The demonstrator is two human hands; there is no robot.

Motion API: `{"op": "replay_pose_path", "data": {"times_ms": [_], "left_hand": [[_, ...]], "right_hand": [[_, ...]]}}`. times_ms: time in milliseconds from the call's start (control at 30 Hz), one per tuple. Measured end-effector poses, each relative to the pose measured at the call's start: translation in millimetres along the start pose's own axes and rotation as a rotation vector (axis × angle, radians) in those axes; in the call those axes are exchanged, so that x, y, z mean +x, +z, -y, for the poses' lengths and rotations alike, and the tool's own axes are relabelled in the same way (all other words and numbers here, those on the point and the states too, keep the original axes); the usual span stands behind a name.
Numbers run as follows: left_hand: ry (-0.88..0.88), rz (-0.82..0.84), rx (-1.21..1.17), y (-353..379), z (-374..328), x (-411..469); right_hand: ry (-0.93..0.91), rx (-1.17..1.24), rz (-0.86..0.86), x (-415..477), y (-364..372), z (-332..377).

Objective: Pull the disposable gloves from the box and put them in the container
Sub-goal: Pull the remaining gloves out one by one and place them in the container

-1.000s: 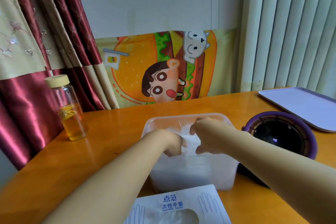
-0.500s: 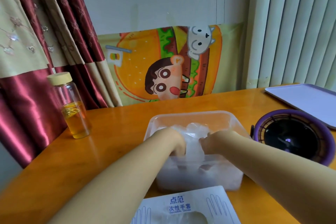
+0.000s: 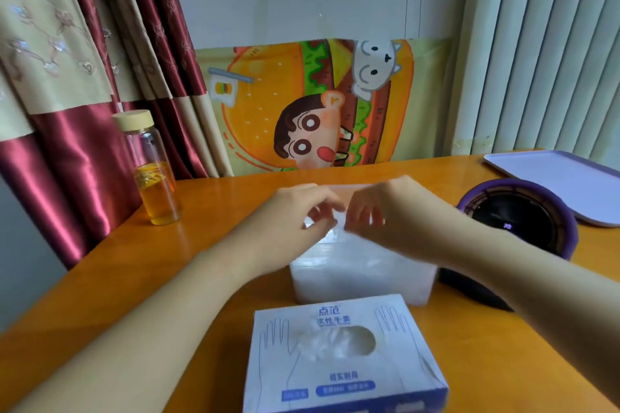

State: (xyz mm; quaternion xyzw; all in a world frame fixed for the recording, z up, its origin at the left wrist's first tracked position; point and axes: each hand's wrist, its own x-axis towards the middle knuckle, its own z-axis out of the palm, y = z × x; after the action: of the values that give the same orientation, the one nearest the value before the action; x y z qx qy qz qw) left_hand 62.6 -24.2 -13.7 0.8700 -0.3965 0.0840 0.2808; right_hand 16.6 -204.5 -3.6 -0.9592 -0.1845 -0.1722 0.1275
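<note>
The white glove box (image 3: 342,375) stands at the table's near edge, with crumpled clear gloves (image 3: 335,342) showing in its oval opening. Just behind it sits the translucent plastic container (image 3: 362,278), holding a pile of clear gloves. My left hand (image 3: 302,211) and my right hand (image 3: 379,208) hover close together above the container's far half. Both are blurred by motion, fingers loosely spread and pointing down. I see nothing firmly gripped in either hand; a bit of clear film shows between them.
A glass bottle (image 3: 154,171) of yellow liquid stands at the left back of the orange table (image 3: 208,245). A round purple-rimmed black device (image 3: 523,214) sits right of the container, and a lilac tray (image 3: 570,178) lies behind it. Curtains hang at the left.
Both hands have lifted out of the container, where they were pressing the gloves down. The view has tilted so the whole glove box shows.
</note>
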Motion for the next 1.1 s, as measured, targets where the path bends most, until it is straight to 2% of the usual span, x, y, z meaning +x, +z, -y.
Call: {"op": "replay_pose_path", "data": {"times_ms": [67,133,233,300,367,600,800,933,1033,1100], "left_hand": [[0.013,-0.056,-0.060,4.1,0.9,-31.4],[-0.035,-0.015,-0.014,15.9,7.4,-54.0],[-0.174,0.172,0.060,30.5,14.7,-69.6],[-0.250,0.326,0.054,34.4,17.5,-74.2],[-0.257,0.397,0.058,33.8,15.8,-77.8],[-0.241,0.393,0.056,34.2,10.0,-83.0],[-0.234,0.393,0.099,34.0,11.1,-86.6],[-0.284,0.402,0.025,32.7,7.9,-88.5],[-0.358,0.392,0.011,28.3,4.5,-88.3],[-0.369,0.372,-0.104,21.9,-2.8,-86.4]], "right_hand": [[-0.093,0.043,0.226,-19.2,8.9,17.2],[-0.148,0.016,0.393,-31.7,27.2,24.1],[-0.115,0.011,0.445,-36.5,52.7,27.9],[-0.079,0.038,0.401,-36.9,61.7,29.7],[-0.056,0.064,0.361,-37.2,68.4,32.1],[-0.002,0.193,0.271,-36.3,80.6,40.0],[0.045,0.405,0.037,-24.5,36.1,38.6],[0.023,0.487,-0.127,-17.2,16.3,47.3],[0.009,0.485,-0.114,-13.1,9.2,50.3],[0.011,0.484,-0.113,-12.0,5.6,50.1]]}}
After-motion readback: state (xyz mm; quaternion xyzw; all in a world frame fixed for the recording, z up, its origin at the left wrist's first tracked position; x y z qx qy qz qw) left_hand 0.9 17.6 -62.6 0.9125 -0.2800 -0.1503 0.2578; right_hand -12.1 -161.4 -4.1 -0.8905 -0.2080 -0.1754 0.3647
